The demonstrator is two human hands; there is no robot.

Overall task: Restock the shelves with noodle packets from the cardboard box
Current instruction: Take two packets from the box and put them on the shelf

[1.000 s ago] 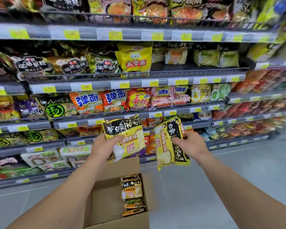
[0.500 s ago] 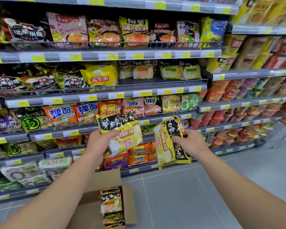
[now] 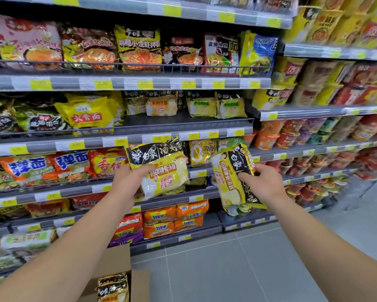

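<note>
My left hand grips a yellow-and-black noodle packet held up in front of the middle shelves. My right hand grips a second packet of the same kind, tilted nearly upright. The open cardboard box stands on the floor at the bottom edge, with more of these packets inside. Matching yellow-and-black packets stand at the back of a half-filled grey shelf above my hands.
Shelves packed with noodle packets fill the wall from left to centre. Cup and bowl noodles fill the shelves to the right. Grey tiled floor lies below and to the right of the box.
The view has tilted up and the shelves have come closer. Both hands have risen with their packets, and the box has slid toward the bottom edge.
</note>
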